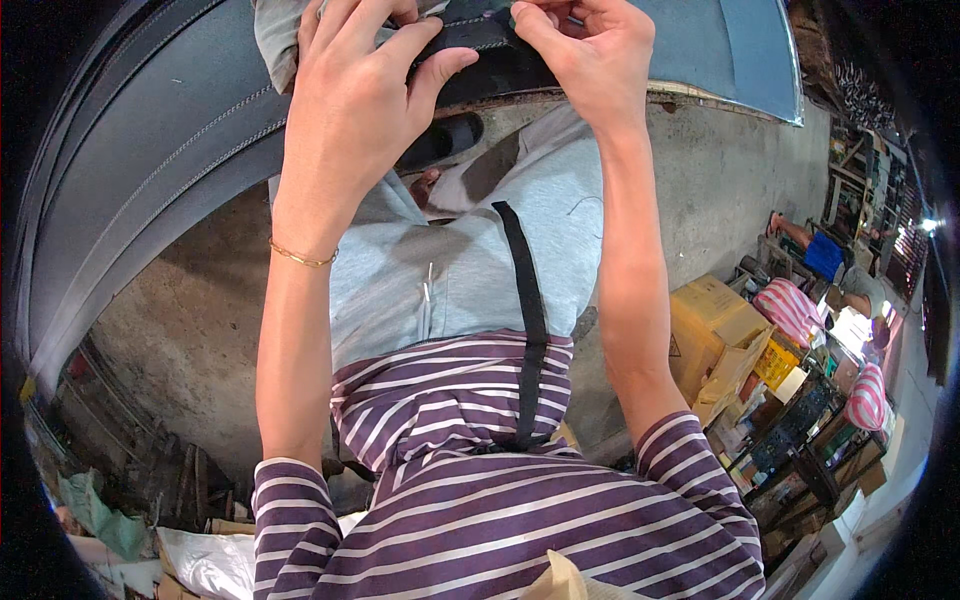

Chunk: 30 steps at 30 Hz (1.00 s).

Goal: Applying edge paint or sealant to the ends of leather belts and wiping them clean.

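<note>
At the top edge, black material (478, 62) with white stitch lines lies across the table edge between my two hands. My left hand (362, 95) rests over its left part, thumb held away from the bent index finger; the other fingertips are cut off by the frame. Grey cloth (277, 40) lies beside that hand. My right hand (597, 60) is closed, thumb and fingers pinching the dark material's right end, with the exact grip partly hidden. A long black strip (525, 300) lies down my shirt and grey trousers.
A large dark sheet with stitched lines (170, 190) curves down the left side. A blue-grey table surface (725, 50) spans the upper right. On the right stand a cardboard box (715, 320), striped bags (790, 308) and clutter. Another person in blue shorts (825, 256) is farther off.
</note>
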{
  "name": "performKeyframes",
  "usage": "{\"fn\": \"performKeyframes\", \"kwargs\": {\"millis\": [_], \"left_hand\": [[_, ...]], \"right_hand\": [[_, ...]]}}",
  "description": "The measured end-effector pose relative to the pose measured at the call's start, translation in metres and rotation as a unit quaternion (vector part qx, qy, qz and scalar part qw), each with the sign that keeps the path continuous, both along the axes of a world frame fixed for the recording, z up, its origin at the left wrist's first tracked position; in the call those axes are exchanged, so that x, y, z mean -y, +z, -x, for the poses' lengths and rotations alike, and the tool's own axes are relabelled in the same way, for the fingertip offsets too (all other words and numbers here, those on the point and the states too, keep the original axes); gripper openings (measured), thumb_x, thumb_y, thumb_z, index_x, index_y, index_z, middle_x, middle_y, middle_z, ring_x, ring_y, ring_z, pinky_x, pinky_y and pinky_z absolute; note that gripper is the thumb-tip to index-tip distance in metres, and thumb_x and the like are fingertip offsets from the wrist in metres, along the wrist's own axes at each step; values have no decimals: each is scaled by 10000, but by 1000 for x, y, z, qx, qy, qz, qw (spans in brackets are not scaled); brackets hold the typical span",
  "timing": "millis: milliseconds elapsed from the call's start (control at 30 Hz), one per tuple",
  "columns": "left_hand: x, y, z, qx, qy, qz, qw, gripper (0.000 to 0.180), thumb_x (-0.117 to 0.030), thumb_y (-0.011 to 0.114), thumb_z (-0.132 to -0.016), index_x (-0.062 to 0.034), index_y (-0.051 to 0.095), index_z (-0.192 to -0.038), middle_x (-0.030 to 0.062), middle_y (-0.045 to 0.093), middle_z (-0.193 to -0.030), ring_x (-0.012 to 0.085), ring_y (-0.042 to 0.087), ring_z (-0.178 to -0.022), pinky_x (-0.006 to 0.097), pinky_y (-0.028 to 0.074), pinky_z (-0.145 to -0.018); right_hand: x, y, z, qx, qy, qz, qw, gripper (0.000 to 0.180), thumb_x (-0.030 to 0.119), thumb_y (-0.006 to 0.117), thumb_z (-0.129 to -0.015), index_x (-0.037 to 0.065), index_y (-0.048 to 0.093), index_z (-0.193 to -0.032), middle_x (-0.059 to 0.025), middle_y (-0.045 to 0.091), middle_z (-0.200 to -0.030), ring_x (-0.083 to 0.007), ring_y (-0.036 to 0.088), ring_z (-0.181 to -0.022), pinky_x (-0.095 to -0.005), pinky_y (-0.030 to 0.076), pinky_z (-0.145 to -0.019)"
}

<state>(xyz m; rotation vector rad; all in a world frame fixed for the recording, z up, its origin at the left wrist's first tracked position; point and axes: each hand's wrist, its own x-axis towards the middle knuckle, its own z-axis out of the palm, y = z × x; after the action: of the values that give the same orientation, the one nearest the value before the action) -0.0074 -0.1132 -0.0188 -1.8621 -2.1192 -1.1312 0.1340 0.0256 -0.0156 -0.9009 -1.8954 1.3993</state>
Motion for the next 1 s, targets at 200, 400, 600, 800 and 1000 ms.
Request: {"fn": "performKeyframes", "kwargs": {"millis": [200, 400, 600, 800, 1000], "left_hand": [[-1, -2, 1, -26, -5, -20, 999, 277, -248, 787, -800, -20, 754, -954, 67, 640, -969, 280, 586, -911, 393, 483, -807], [-1, -3, 1, -23, -3, -23, 999, 287, -257, 790, -796, -20, 754, -954, 65, 638, -977, 281, 586, -910, 391, 484, -809], [1, -1, 0, -26, 2, -17, 1000, 301, -257, 804, -783, -20, 750, -961, 65, 640, -982, 283, 589, -922, 388, 488, -812], [6, -4, 3, 29, 55, -93, 994, 250, -104, 799, -798, -33, 723, -1026, 106, 671, -975, 287, 628, -875, 365, 512, -798], [19, 14, -20, 126, 133, -135, 974, 269, 37, 690, -840, 14, 680, -1108, 120, 700, -1069, 214, 659, -919, 342, 533, -853]], "right_hand": [[0, 0, 0, 1, 2, 0, 1000, 57, -42, 712, -834, -15, 669, -857, 27, 636, -739, -23, 557, -658, -183, 443, -602], [0, 0, -1, -9, 4, 2, 1000, 56, -43, 711, -835, -11, 668, -851, 31, 629, -730, -20, 548, -643, -181, 436, -587], [0, -1, -1, 7, 5, 0, 1000, 58, -48, 708, -842, -9, 666, -852, 30, 625, -733, -19, 543, -643, -181, 427, -580], [-10, -12, -8, -109, -60, 10, 992, 68, -66, 689, -861, -7, 663, -883, 10, 626, -749, -48, 558, -641, -189, 434, -581], [-12, -5, 1, -250, -124, 121, 953, 70, -65, 668, -891, -16, 660, -941, -41, 645, -831, -92, 588, -650, -232, 488, -590]]}}
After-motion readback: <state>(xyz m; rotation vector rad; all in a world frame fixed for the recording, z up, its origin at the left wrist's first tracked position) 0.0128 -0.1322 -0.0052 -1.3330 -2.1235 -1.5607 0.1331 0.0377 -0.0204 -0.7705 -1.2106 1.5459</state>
